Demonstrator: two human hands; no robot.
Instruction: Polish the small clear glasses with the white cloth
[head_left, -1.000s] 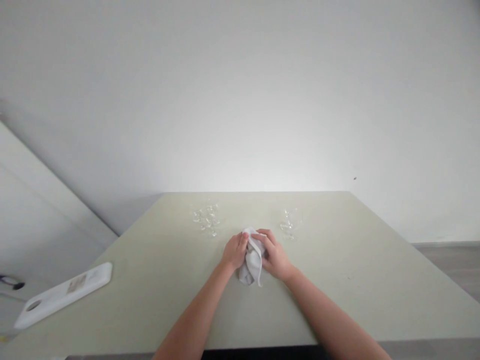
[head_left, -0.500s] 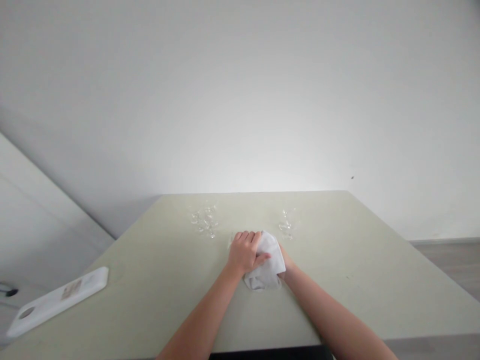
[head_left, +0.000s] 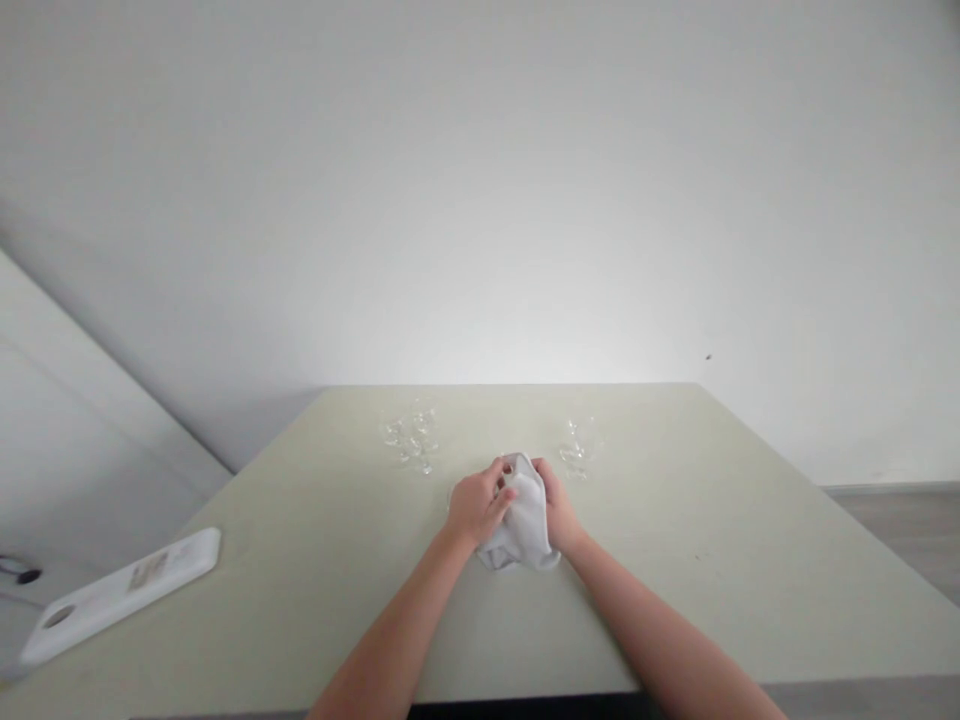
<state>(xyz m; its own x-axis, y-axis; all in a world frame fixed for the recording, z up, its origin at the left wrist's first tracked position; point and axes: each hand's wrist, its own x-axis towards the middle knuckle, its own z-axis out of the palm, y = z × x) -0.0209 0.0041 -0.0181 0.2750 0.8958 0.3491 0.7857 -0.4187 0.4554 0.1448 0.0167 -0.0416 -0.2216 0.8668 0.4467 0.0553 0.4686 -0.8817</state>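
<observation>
A crumpled white cloth [head_left: 525, 515] is bunched between my two hands above the middle of the table. My left hand [head_left: 476, 505] is closed on the cloth's left side, its thumb lying across the front and its fingers curled at the top. My right hand [head_left: 556, 505] grips the right side, with its fingers partly hidden behind the fabric. A faint clear edge shows just left of my left hand; what it belongs to is hidden. Beyond my hands stand several clear glasses [head_left: 412, 437] at the left and a smaller group of clear glasses [head_left: 578, 446] at the right.
The pale table [head_left: 300, 570] meets a white wall [head_left: 480, 200] at its far edge. A long white plastic piece [head_left: 120, 595] with a round hole and a label lies along the left edge. A white panel [head_left: 90, 400] stands left of the table.
The cloth has turned and been regathered between my hands, and its top has shifted slightly left. My right hand has come up around its right side and shows more. The glasses stay put.
</observation>
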